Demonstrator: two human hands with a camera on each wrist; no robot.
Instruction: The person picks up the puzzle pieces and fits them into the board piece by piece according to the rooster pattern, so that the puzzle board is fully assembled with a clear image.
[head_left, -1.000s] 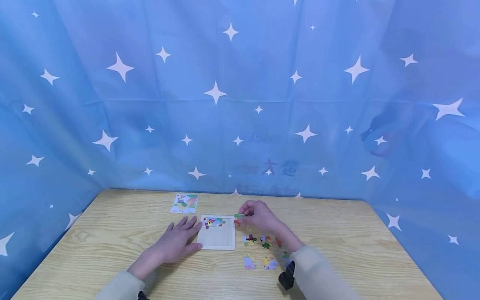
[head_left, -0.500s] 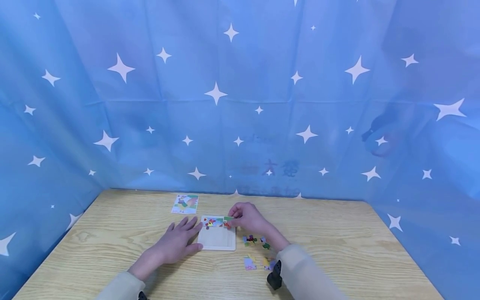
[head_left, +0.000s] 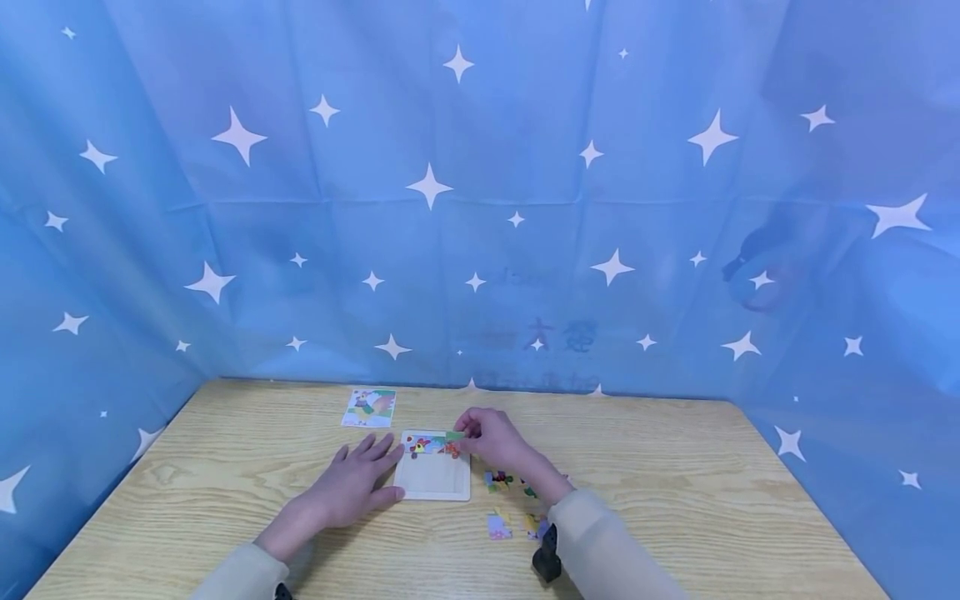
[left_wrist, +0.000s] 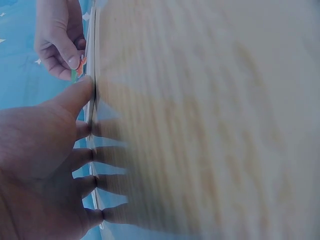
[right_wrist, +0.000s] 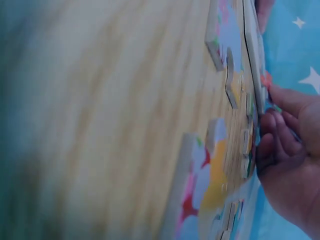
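My right hand pinches a green and red puzzle piece between thumb and fingers, at the upper right corner of a pale puzzle tray. In the left wrist view the same piece shows tilted beneath the right thumb. Joined puzzle pieces with a colourful picture lie along the tray's top edge, just left of the held one. My left hand lies spread on the table, its thumb and fingertip touching the tray's left side.
Several loose puzzle pieces lie right of the tray, partly hidden by the right forearm; the right wrist view shows some pieces close up. A picture card rests behind the tray on the wooden table. A starry blue curtain hangs behind.
My right hand has moved left with the puzzle piece, from beside the tray to its upper right corner, turning the piece slightly. The left hand has stayed put.
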